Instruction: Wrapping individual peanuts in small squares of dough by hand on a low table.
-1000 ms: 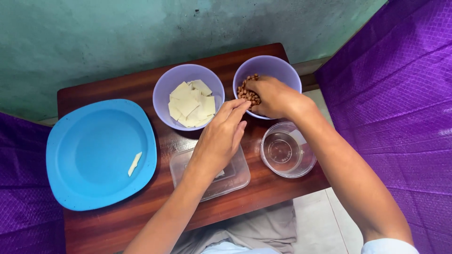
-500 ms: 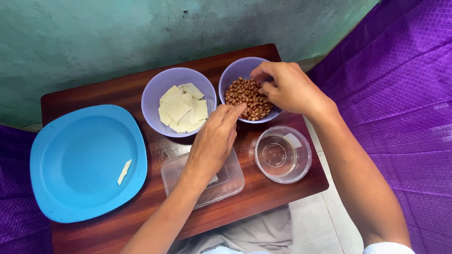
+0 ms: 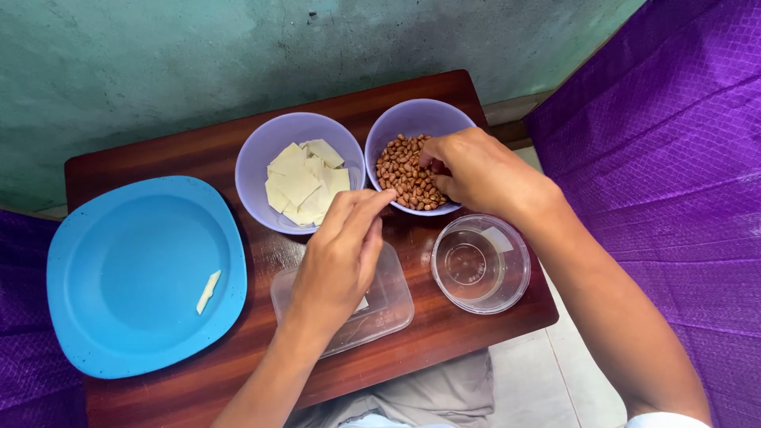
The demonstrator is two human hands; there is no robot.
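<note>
Pinching brown peanuts (image 3: 406, 170) in lilac round plastic bowl (image 3: 412, 117) with my right hand (image 3: 476, 170); left hand (image 3: 341, 257) loose, ungrasping, above clear rectangular plastic container (image 3: 392, 305).

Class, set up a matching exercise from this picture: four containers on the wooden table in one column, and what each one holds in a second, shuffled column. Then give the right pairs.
Things:
1. Round blue plastic plate
2. Left lilac plastic bowl
3. Right lilac plastic bowl
4. Round clear plastic tub

Contents:
A. Brown peanuts, with the right hand's fingers in them
B. Nothing visible inside
C. One pale strip
D. A pile of pale flat squares

Pairs: 1-C, 2-D, 3-A, 4-B
</note>
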